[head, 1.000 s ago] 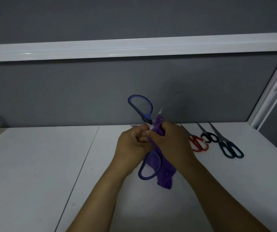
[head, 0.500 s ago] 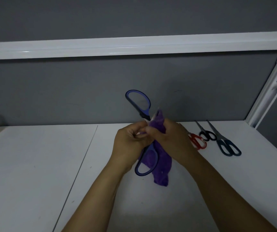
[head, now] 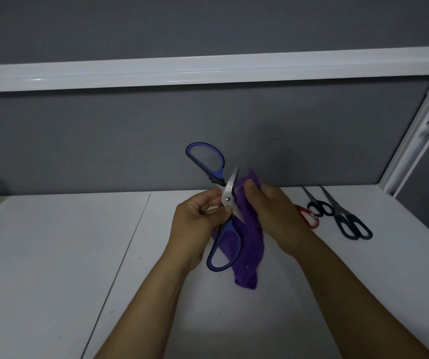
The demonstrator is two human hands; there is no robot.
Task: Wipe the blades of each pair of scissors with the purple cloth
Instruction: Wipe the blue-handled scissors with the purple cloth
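Blue-handled scissors point(head: 226, 198), blades spread wide, are raised above the table point(head: 52, 255). The left hand point(head: 198, 224) has its fingers pinching the pivot. The right hand point(head: 273, 213) has its fingers clasping the purple cloth point(head: 249, 244) just beside the upright blade. Red scissors point(head: 309, 219), black scissors point(head: 321, 208) and dark-blue scissors point(head: 350, 224) lie on the table to the right.

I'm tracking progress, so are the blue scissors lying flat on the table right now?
No, the left hand holds the blue scissors up off the table, while the right hand grips the purple cloth.
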